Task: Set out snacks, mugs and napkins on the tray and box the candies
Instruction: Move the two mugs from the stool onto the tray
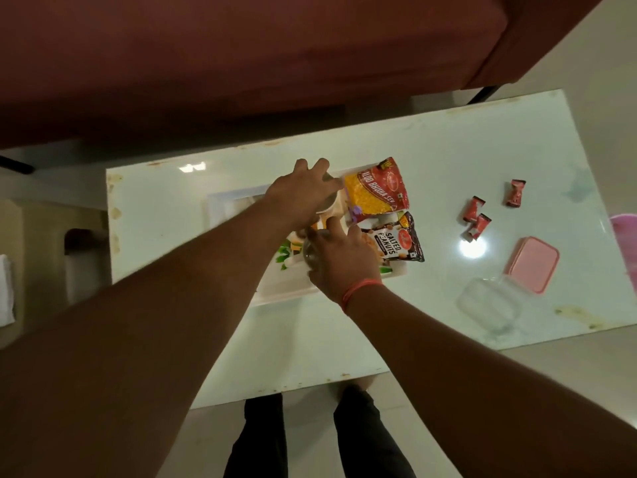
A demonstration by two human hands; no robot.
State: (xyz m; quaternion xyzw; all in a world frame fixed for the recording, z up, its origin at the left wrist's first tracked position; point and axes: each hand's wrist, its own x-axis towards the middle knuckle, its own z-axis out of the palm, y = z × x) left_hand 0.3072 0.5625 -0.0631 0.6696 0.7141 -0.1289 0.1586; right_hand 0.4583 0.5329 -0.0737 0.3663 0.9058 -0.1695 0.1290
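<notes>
A white tray [224,201] with a floral print lies on the glossy white table [448,160]. On its right part lie a red-and-yellow snack bag [377,191] and a salted peanuts bag [396,244]. My left hand [301,193] grips a mug [329,207] from above, over the tray's middle. My right hand [341,260] holds a second mug [310,255], glassy and mostly hidden, just in front of the first. Three red wrapped candies [477,215] lie on the table to the right. A clear box [487,303] and its pink lid [532,269] sit at the right front.
A dark red sofa [241,56] runs along the far side of the table. A pink object [625,232] shows at the right edge. My legs [317,439] stand at the table's near edge.
</notes>
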